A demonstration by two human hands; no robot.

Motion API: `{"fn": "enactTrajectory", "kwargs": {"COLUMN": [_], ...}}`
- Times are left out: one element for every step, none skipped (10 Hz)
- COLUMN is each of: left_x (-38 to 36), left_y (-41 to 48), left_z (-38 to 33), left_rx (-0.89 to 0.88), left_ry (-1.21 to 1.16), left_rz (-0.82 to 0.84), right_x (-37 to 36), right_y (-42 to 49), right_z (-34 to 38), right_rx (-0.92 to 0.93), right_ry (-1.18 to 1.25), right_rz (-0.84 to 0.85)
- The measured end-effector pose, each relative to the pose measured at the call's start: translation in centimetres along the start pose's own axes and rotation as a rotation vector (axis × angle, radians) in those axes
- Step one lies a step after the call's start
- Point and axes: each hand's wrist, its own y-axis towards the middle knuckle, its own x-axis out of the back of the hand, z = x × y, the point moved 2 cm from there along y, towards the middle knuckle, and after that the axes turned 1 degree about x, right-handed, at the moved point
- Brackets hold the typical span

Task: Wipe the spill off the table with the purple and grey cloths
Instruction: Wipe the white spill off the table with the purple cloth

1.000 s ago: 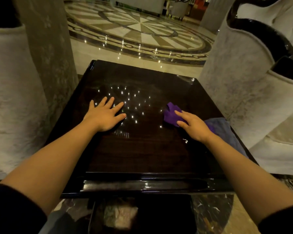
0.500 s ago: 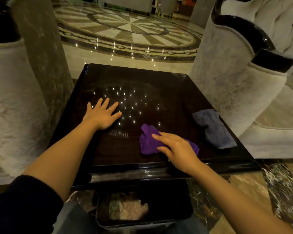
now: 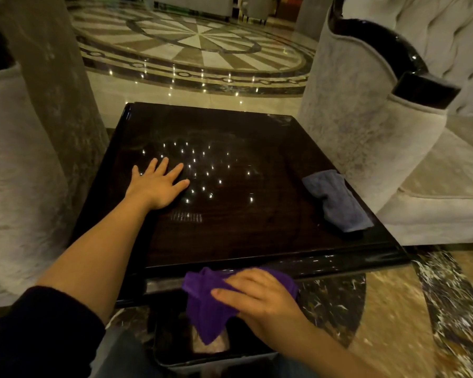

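The dark glossy table (image 3: 257, 236) fills the middle of the view. My left hand (image 3: 159, 184) lies flat on its left half, fingers spread. My right hand (image 3: 260, 296) grips the purple cloth (image 3: 208, 304) just past the table's near edge, and the cloth hangs down over a dark bin (image 3: 175, 347) below. The grey cloth (image 3: 336, 200) lies bunched near the table's right edge, untouched. No spill is clearly visible on the tabletop, only reflected light spots.
Pale upholstered armchairs stand close on the right (image 3: 380, 148) and on the left (image 3: 14, 173). A stone column (image 3: 52, 77) rises at the table's left. The bin holds crumpled pale material (image 3: 210, 342). Patterned marble floor (image 3: 202, 42) lies beyond.
My right hand has dragged the purple cloth from the table's middle right toward me and off the near edge, over the bin. My left hand has stayed flat in place.
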Motion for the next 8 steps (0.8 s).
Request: {"fn": "enactTrajectory", "kwargs": {"left_x": [0.2, 0.2, 0.3, 0.3, 0.9, 3.2, 5.6, 6.2], "left_y": [-0.1, -0.1, -0.1, -0.1, -0.2, -1.0, -4.7, -8.6], "left_z": [-0.1, 0.0, 0.1, -0.1, -0.4, -2.1, -5.4, -8.1], "left_rx": [-0.002, 0.001, 0.004, 0.013, 0.045, 0.049, -0.068, -0.191], "left_ry": [0.007, 0.009, 0.008, -0.007, -0.003, 0.132, -0.225, -0.780], "left_rz": [-0.002, -0.001, 0.007, 0.022, 0.057, 0.099, -0.109, 0.225], "right_x": [-0.2, 1.2, 3.0, 5.5, 6.8, 8.0, 8.5, 8.5], "right_y": [-0.6, -0.1, 0.8, 1.9, 2.2, 2.3, 2.3, 2.4], "right_z": [0.3, 0.7, 0.5, -0.2, -0.9, -1.4, -1.6, -1.8], "right_rx": [-0.030, -0.020, -0.037, -0.149, -0.228, -0.263, -0.242, -0.244], "right_ry": [0.092, 0.155, 0.169, 0.280, 0.353, 0.424, 0.420, 0.402], "right_rz": [0.055, 0.005, -0.047, -0.105, -0.081, 0.020, 0.102, 0.171]}}
